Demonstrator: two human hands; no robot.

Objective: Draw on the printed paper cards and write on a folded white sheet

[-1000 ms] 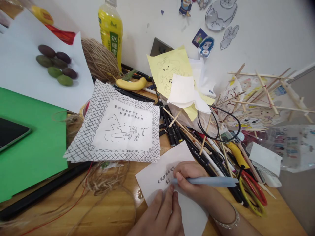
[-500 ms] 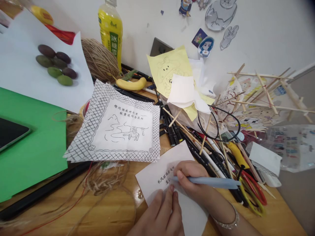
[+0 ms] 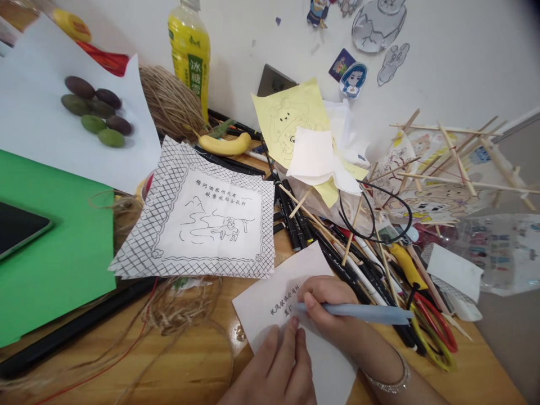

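A white sheet of paper [image 3: 253, 304] lies slanted on the wooden table, with one line of black Chinese characters and the start of a second. My right hand [image 3: 327, 306] grips a light blue pen [image 3: 367, 313], its tip at the second line. Flat on the lower part of the sheet rests my left hand [image 3: 278, 365], fingers stretched out and holding nothing. Up and to the left is a stack of white sheets [image 3: 202, 219] with a crosshatched border, two lines of characters and a line drawing of hills and an animal.
Black markers [image 3: 291, 219], thin sticks and scissors [image 3: 434, 332] crowd the right. A stick frame [image 3: 455, 163] stands behind them. Twine [image 3: 177, 309] lies left of the sheet, near a green sheet [image 3: 63, 270] with a phone [image 3: 21, 228]. A yellow bottle [image 3: 189, 56] and banana [image 3: 225, 144] are at the back.
A small stroke has been added to the second line of characters. My right hand has barely shifted with the pen; my left hand stays in place.
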